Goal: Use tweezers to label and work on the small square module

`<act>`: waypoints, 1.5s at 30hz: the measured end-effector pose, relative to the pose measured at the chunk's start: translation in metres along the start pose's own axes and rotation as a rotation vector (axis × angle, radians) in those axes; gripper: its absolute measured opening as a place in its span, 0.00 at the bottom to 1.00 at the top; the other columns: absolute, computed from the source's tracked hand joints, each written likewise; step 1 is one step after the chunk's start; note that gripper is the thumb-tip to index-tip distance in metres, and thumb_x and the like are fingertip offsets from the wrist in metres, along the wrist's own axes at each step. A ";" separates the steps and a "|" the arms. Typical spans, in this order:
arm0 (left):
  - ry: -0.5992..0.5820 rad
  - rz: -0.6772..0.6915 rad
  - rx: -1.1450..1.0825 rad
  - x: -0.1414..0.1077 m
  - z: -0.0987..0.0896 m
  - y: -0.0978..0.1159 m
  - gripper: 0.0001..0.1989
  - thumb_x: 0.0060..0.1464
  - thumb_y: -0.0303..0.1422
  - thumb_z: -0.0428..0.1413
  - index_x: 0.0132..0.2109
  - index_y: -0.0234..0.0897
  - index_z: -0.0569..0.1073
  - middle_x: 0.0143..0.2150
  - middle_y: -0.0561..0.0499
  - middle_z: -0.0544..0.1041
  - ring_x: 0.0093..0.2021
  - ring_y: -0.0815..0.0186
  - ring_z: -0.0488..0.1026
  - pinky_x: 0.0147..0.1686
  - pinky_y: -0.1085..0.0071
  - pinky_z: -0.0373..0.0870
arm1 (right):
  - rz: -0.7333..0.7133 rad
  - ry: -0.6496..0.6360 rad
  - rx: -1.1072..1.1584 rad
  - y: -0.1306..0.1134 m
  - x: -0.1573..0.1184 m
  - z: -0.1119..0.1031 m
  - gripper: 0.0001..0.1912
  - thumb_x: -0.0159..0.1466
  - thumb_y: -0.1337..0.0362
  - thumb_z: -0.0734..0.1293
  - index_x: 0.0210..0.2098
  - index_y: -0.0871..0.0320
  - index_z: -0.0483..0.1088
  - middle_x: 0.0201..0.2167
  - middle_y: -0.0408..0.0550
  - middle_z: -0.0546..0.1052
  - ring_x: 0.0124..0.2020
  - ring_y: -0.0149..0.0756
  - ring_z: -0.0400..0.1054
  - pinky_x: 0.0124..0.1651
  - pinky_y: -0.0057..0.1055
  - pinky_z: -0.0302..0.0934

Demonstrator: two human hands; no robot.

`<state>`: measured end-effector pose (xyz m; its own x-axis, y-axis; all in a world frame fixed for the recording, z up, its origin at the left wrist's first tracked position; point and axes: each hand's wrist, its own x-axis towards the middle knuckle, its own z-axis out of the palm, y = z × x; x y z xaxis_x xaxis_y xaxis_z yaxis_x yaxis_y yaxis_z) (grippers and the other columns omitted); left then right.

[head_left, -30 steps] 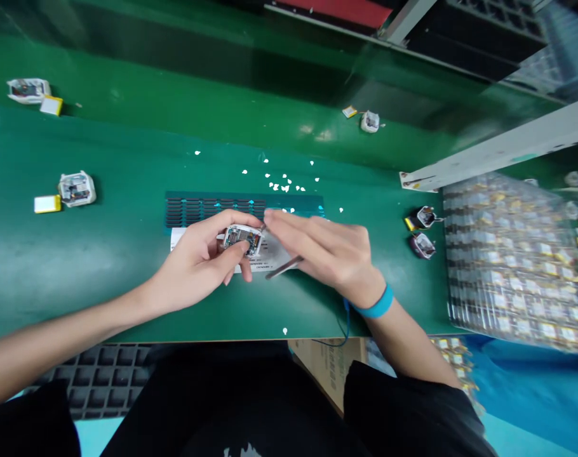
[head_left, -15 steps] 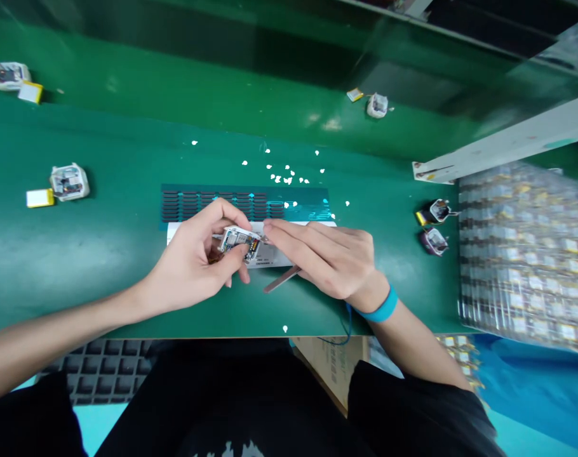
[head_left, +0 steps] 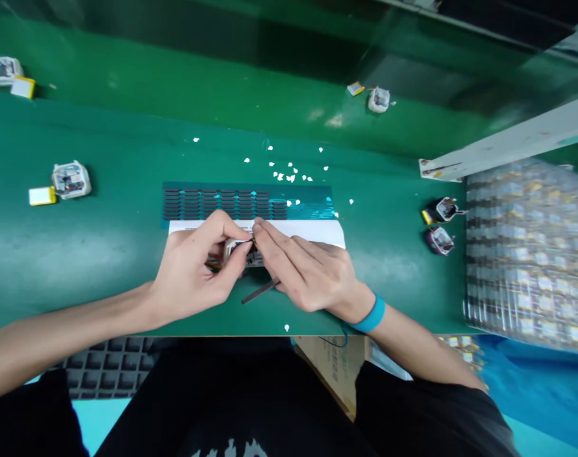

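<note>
Your left hand (head_left: 194,273) pinches the small white circuit module (head_left: 239,249) between thumb and fingers; your right hand (head_left: 305,270), closed around tweezers (head_left: 260,292), touches its top edge.

We look down on a green work mat (head_left: 79,254) covering a bench, a glossy green raised ledge (head_left: 198,89) running along its far side. Overhead light glints off the ledge. A pale rail (head_left: 508,143) slants across the right, blue flooring (head_left: 531,393) below.
</note>
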<state>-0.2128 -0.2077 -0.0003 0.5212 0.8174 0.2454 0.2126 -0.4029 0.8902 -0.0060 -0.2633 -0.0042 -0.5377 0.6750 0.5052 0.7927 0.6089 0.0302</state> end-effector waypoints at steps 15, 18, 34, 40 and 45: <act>-0.155 -0.104 -0.036 0.005 -0.004 0.001 0.08 0.61 0.29 0.60 0.45 0.40 0.69 0.28 0.58 0.81 0.22 0.70 0.77 0.22 0.77 0.71 | 0.576 0.074 0.750 0.001 0.014 0.002 0.06 0.69 0.61 0.72 0.38 0.58 0.77 0.26 0.39 0.81 0.19 0.25 0.67 0.24 0.24 0.61; -0.145 -0.107 -0.037 0.010 -0.006 0.003 0.04 0.62 0.31 0.61 0.43 0.38 0.74 0.27 0.57 0.81 0.20 0.72 0.73 0.19 0.78 0.66 | 0.453 0.111 0.593 0.006 0.010 0.000 0.10 0.75 0.63 0.63 0.42 0.58 0.77 0.32 0.41 0.83 0.24 0.26 0.73 0.29 0.25 0.65; -0.161 -0.199 0.117 0.010 0.002 -0.007 0.04 0.64 0.33 0.58 0.42 0.39 0.71 0.28 0.56 0.81 0.17 0.73 0.64 0.19 0.74 0.60 | 0.791 -0.097 0.963 0.071 0.010 -0.008 0.21 0.68 0.46 0.71 0.28 0.55 0.79 0.31 0.48 0.83 0.28 0.34 0.76 0.27 0.30 0.73; -0.161 -0.197 0.128 0.010 0.003 -0.007 0.04 0.64 0.32 0.58 0.42 0.39 0.70 0.28 0.55 0.82 0.17 0.73 0.65 0.19 0.74 0.61 | 0.767 -0.289 0.998 0.066 0.004 0.000 0.22 0.73 0.50 0.67 0.28 0.56 0.78 0.25 0.47 0.83 0.23 0.33 0.78 0.26 0.29 0.76; -0.147 -0.223 0.149 0.010 0.003 -0.005 0.04 0.63 0.33 0.59 0.41 0.39 0.70 0.33 0.53 0.85 0.17 0.72 0.68 0.19 0.72 0.63 | 0.789 -0.298 0.992 0.063 0.002 0.007 0.22 0.73 0.49 0.67 0.28 0.56 0.76 0.22 0.47 0.82 0.20 0.34 0.76 0.23 0.29 0.74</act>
<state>-0.2058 -0.1991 -0.0032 0.5599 0.8284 -0.0176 0.4486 -0.2851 0.8470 0.0413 -0.2204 -0.0075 -0.1709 0.9780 -0.1194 0.4424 -0.0321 -0.8963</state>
